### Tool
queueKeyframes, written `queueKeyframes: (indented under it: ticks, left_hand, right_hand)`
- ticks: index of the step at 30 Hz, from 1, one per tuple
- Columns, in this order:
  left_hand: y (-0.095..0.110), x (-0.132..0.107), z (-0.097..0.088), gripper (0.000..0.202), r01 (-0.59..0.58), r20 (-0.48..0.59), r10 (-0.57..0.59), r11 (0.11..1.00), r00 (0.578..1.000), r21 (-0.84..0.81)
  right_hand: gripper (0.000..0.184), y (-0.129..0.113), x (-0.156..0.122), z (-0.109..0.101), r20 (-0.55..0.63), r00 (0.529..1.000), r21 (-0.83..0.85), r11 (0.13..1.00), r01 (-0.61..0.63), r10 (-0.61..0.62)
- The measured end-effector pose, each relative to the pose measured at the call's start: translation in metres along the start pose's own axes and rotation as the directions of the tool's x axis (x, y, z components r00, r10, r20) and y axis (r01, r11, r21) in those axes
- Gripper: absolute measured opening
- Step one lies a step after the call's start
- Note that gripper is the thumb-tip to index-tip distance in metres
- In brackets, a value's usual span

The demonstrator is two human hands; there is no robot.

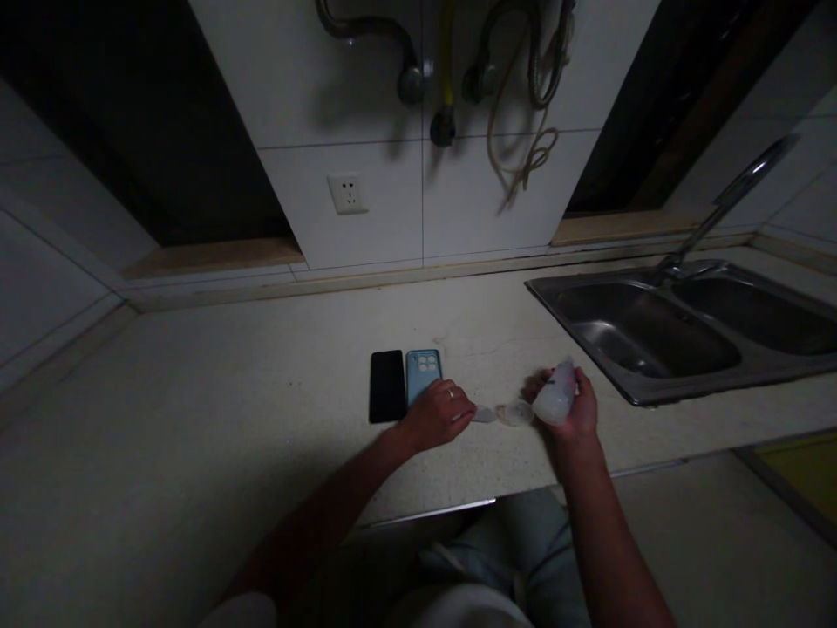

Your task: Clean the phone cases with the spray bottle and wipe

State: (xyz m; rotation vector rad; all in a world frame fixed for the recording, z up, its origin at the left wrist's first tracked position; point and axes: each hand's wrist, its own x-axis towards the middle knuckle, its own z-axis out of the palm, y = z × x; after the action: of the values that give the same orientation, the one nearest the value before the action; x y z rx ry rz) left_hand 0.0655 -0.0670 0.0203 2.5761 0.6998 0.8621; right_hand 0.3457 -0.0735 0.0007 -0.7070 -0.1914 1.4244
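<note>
My right hand (581, 414) is wrapped round a cloudy, translucent squeeze bottle (554, 399), its narrow end pointing away from me and a pinkish mark on its side. Between my hands a small clear dish (515, 413) rests on the counter. My left hand (439, 413), with a ring on one finger, is closed in a pinch on a small, flat translucent piece (483, 414) that sticks out toward the dish. Beside that hand lies a light blue phone (422, 368), camera side up and partly covered by the fingers. A black phone (387, 386) lies left of it.
A double steel sink (644, 336) with a tall tap (719, 209) is set into the pale counter (215, 392) on the right. On the tiled wall are a power socket (348, 194), pipe valves (443, 126) and a hanging cord (523, 166). The light is dim.
</note>
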Motion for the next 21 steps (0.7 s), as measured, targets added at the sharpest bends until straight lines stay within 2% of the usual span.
queueKeyframes:
  ticks: [3,5,6,7,9,12,14,17,19,21]
  left_hand:
    - [0.005,0.002,-0.003,0.012,0.085,-0.113,-0.105,0.983,0.988,-0.165]
    - [0.008,0.004,-0.004,0.012,0.174,-0.175,-0.245,0.924,0.954,-0.341]
    - [0.01,0.005,-0.003,0.017,0.217,-0.186,-0.331,0.863,0.925,-0.457]
    - [0.011,0.006,-0.003,0.024,0.254,-0.166,-0.419,0.771,0.892,-0.584]
    - [0.014,0.009,-0.003,0.036,0.293,-0.058,-0.561,0.514,0.826,-0.806]
    - [0.019,0.013,-0.002,0.049,0.278,0.119,-0.661,0.14,0.741,-0.95]
    - [0.021,0.014,-0.001,0.051,0.26,0.221,-0.688,-0.049,0.691,-0.964]
    - [0.022,0.013,0.004,0.047,0.247,0.401,-0.671,-0.319,0.624,-0.915]
    - [0.02,0.012,0.008,0.043,0.213,0.478,-0.65,-0.445,0.591,-0.87]
    - [0.017,0.011,0.011,0.038,0.172,0.507,-0.639,-0.512,0.578,-0.842]
  right_hand:
    - [0.03,0.0,0.002,-0.001,0.024,0.999,-0.007,1.0,0.021,-0.021]
    - [0.029,0.001,0.002,-0.002,0.009,1.0,0.005,1.0,0.025,-0.025]
    - [0.029,0.001,0.002,-0.001,-0.002,1.0,0.011,1.0,0.022,-0.022]
    - [0.03,0.002,0.002,-0.001,-0.006,1.0,0.016,1.0,0.017,-0.017]
    - [0.03,0.003,0.002,0.0,-0.001,1.0,0.038,0.999,0.003,-0.003]
    - [0.029,0.004,0.001,0.001,-0.005,1.0,0.119,0.993,-0.019,0.02]
    - [0.028,0.004,0.001,0.003,-0.05,0.998,0.181,0.983,-0.021,0.03]
    - [0.029,0.004,-0.001,0.008,-0.137,0.989,0.27,0.963,-0.011,0.05]
    - [0.029,0.005,-0.003,0.011,-0.166,0.983,0.322,0.947,-0.021,0.078]
    - [0.029,0.008,-0.005,0.015,-0.176,0.978,0.36,0.932,-0.04,0.11]
